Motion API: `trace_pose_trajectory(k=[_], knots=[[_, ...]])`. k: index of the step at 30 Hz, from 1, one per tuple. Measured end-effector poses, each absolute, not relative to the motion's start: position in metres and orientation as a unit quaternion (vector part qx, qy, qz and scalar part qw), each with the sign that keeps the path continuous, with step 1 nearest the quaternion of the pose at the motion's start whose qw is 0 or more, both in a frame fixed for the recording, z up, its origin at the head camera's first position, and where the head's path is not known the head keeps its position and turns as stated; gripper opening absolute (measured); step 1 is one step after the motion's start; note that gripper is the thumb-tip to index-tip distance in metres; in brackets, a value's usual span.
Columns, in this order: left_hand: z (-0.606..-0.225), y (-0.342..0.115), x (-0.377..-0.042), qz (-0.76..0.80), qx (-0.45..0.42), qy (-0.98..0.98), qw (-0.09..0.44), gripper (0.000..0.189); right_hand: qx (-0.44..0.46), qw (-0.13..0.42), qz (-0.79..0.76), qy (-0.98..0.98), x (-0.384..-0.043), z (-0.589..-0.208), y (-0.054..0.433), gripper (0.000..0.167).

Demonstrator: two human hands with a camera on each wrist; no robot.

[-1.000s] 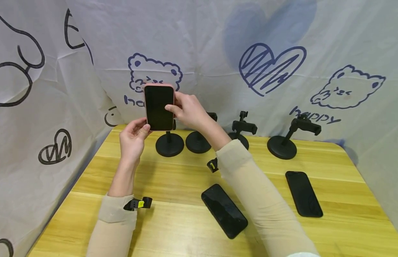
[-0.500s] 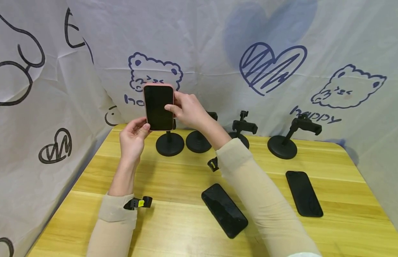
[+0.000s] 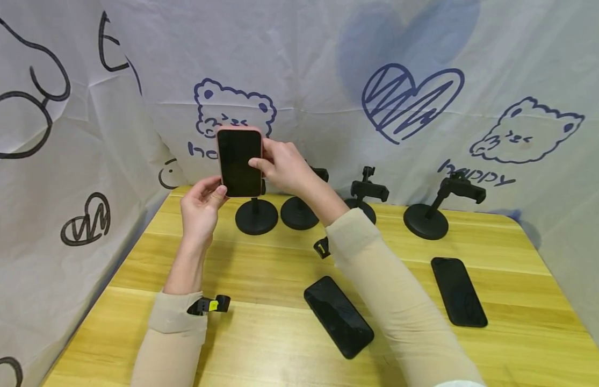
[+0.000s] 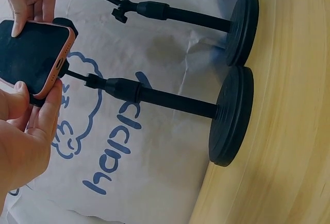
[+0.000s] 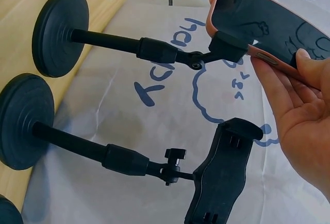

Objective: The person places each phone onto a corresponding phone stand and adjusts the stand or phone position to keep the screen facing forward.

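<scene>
A phone (image 3: 238,164) in a pink case stands upright at the leftmost black phone stand (image 3: 257,217), dark screen towards me. My left hand (image 3: 199,212) pinches its lower left corner, thumb on the front. On the right side, my right hand (image 3: 288,167) grips the edge with the thumb over the screen. In the right wrist view, one end of the stand's clamp (image 5: 228,47) overlaps the phone's edge. The left wrist view shows black clamp parts (image 4: 66,26) at the phone's side; most of the clamp is hidden behind the phone.
Further phone stands stand along the back: one base (image 3: 299,213) partly behind my right arm, another clamp (image 3: 369,190), and one at far right (image 3: 426,221). Two dark phones lie on the wooden table, one in the middle (image 3: 339,317), one at right (image 3: 459,292). A drawn-on cloth (image 3: 318,64) hangs behind.
</scene>
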State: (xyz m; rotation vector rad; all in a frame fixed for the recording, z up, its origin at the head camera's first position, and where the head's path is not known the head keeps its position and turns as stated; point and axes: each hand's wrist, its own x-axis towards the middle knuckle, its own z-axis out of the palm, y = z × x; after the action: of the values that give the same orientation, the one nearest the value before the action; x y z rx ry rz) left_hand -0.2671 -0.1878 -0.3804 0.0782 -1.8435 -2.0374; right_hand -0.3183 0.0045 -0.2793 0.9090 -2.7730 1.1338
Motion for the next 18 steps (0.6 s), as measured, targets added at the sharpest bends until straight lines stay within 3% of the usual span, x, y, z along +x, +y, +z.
trace_pose_trajectory(k=[18], knots=[[-0.3792, -0.19, -0.2668, -0.717, 0.028, -0.674, 0.179, 0.037, 0.303, 0.018, 0.385, -0.872, -0.3168, -0.2837, 0.0037, 0.026]])
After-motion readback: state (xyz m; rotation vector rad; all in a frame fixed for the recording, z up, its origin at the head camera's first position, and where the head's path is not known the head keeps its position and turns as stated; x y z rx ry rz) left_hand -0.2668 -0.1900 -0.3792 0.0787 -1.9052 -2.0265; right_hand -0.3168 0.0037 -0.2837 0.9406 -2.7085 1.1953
